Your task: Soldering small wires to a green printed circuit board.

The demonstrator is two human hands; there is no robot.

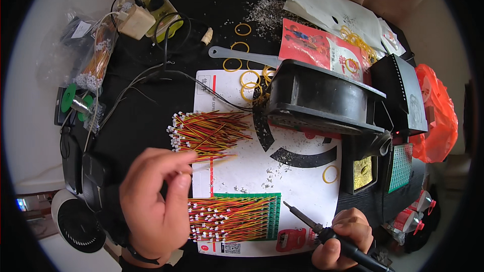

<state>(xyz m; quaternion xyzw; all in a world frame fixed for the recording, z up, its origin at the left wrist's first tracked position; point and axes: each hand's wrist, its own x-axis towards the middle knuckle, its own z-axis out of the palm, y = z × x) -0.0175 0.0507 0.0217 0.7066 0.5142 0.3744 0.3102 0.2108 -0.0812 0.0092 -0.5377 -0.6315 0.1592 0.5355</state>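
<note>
- On the white sheet [308,185] lies one green circuit board [275,221], rows of red and yellow wires with white plugs reaching left from it, too many to count.
- Above it is one loose pile of wires [217,132], also past counting, plugs to the left.
- Two hands: the left hand [154,204] is curled with thumb and forefinger close together, over the sheet's left edge; I cannot tell whether they pinch anything.
- The right hand [354,229] grips one soldering iron [325,232], its tip just beside the board's right edge.
- One second green board [402,167] stands at the right, near one yellow pad [363,173] in a dark tray.
- One black fan [322,93] covers the sheet's upper right.
- One rubber band [330,182] lies alone; others overlap beyond sure counting.
- Open room: a scrap-strewn strip between pile and board, and bare sheet right of the board, up to the sheet's right edge on the black counter [217,0].
</note>
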